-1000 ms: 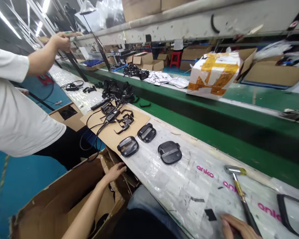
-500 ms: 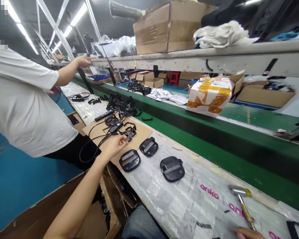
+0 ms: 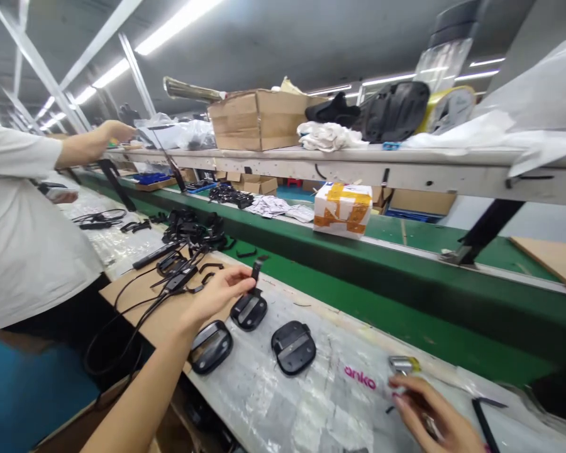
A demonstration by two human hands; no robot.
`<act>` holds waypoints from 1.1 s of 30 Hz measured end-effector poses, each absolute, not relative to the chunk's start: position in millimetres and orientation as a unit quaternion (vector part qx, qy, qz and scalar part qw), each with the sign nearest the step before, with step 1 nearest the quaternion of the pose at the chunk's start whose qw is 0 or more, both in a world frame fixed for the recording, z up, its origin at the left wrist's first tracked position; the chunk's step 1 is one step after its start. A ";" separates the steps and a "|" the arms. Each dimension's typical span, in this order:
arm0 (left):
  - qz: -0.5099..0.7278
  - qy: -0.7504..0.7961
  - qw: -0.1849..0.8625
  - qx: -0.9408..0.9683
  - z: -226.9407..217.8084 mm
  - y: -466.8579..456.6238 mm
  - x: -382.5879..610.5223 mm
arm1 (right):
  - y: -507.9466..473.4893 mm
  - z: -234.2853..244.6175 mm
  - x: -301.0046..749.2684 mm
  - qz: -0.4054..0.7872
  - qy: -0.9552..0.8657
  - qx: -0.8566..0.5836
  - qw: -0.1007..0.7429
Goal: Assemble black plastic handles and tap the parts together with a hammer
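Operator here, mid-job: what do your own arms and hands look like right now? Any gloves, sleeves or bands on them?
Both are bare, with no gloves: the left hand and the right hand. The left forearm shows no sleeve, watch or band. The right forearm is almost entirely out of view, so I cannot describe it.

The scuffed, plastic-covered white bench top (image 3: 311, 415) left an open path between the left hand (image 3: 214, 296) and the right hand (image 3: 427, 409), broken only by three flat black plastic plates, the nearest rounded one (image 3: 293, 347) and two others (image 3: 249, 311) (image 3: 210, 346). A chrome-headed hammer (image 3: 403, 365) crowded the right hand, and the green-painted conveyor side (image 3: 405, 286) bounded the far edge. Further along, a tan cardboard sheet (image 3: 136, 296) and a heap of black brackets and cables (image 3: 191, 229) blocked the way, with a co-worker in a white shirt (image 3: 28, 233) standing beside them.
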State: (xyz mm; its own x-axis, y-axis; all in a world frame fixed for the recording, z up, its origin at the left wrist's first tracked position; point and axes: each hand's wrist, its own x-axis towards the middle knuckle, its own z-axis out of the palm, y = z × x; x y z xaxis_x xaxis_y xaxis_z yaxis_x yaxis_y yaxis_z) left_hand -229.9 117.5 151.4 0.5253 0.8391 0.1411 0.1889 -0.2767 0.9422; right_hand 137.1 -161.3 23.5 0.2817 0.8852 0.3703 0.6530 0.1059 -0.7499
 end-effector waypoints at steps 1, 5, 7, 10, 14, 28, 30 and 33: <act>0.307 0.312 0.526 0.729 151.2 105.5 -209.6 | -156.3 30.4 130.5 0.145 -0.574 -0.651 0.475; 0.142 0.163 0.614 0.760 131.6 48.7 -131.5 | -142.4 49.0 105.5 0.227 -0.552 -0.600 0.532; 0.119 0.126 0.605 0.777 117.8 21.0 -101.9 | -140.7 50.7 99.7 0.304 -0.550 -0.571 0.529; 0.146 0.129 0.583 0.789 100.4 -8.2 -75.6 | -142.7 47.0 97.1 0.420 -0.519 -0.537 0.516; 0.243 0.185 0.470 0.828 84.1 -13.9 -77.1 | -144.3 39.5 95.1 0.470 -0.444 -0.529 0.551; 0.232 0.325 0.606 0.688 70.2 47.2 -100.7 | -133.2 26.4 107.3 0.548 -0.286 -0.434 0.656; 0.250 0.287 0.719 0.581 67.7 40.0 -64.6 | -133.6 29.7 108.4 0.544 -0.278 -0.427 0.667; 0.234 0.270 0.809 0.466 58.7 24.2 -15.9 | -133.3 31.0 113.9 0.479 -0.316 -0.466 0.673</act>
